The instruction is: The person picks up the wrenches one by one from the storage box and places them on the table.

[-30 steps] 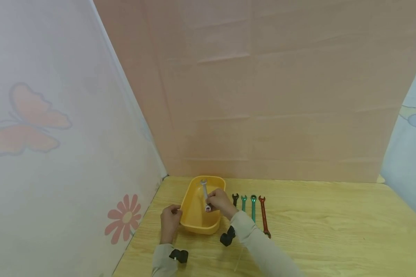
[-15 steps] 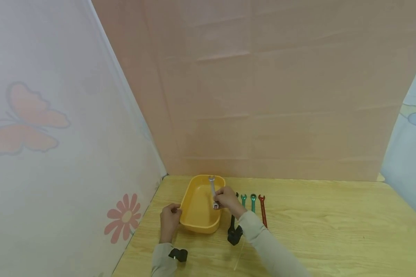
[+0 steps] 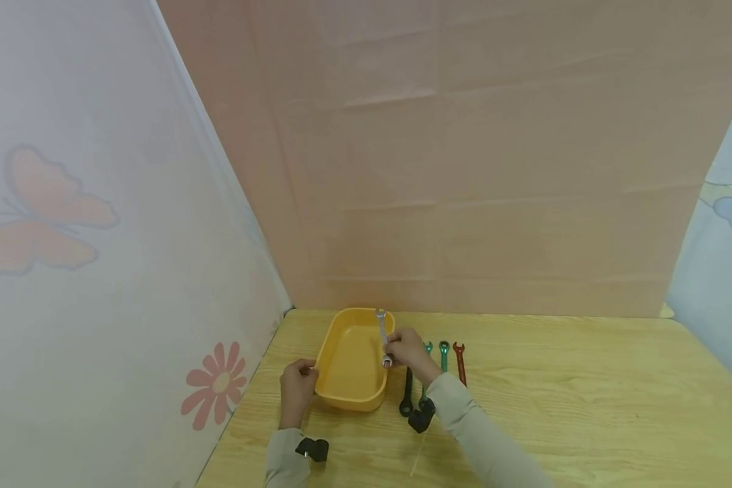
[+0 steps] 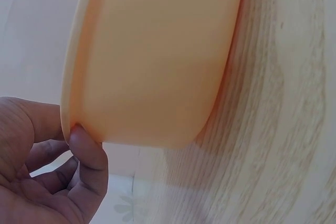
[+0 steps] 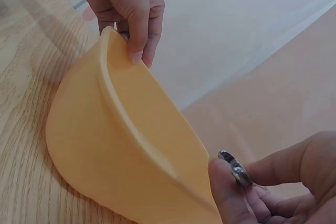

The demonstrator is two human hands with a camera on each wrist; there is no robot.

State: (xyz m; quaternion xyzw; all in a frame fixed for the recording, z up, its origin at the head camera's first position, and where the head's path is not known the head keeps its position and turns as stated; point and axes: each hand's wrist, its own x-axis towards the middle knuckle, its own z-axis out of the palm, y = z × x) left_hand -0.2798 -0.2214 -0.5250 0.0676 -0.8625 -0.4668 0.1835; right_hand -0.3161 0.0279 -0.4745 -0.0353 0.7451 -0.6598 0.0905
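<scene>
My left hand (image 3: 297,394) pinches the left rim of a yellow plastic bin (image 3: 355,405); the left wrist view shows thumb and finger on either side of the bin's rim (image 4: 66,87). Over the right rim, my right hand (image 3: 410,352) grips a silver combination wrench (image 3: 383,325), open end pointing away. In the right wrist view the wrench end (image 5: 236,169) shows between thumb and fingers. Right of the bin lies a black wrench (image 3: 407,393), partly hidden by the right hand. Two green wrenches (image 3: 444,354) and a red wrench (image 3: 460,362) lie beyond it, partly covered by the right arm.
The bin stands on a wood-grain table (image 3: 585,393), near its left edge. A pinkish sheet (image 3: 494,203) hangs behind the table, and a pale printed sheet (image 3: 128,325) hangs on the left. Each wrist carries a black camera mount (image 3: 313,449).
My right hand has moved right with the silver wrench, from over the bin's middle to its right rim. More of the black wrench's lower end shows. The left hand stays on the rim.
</scene>
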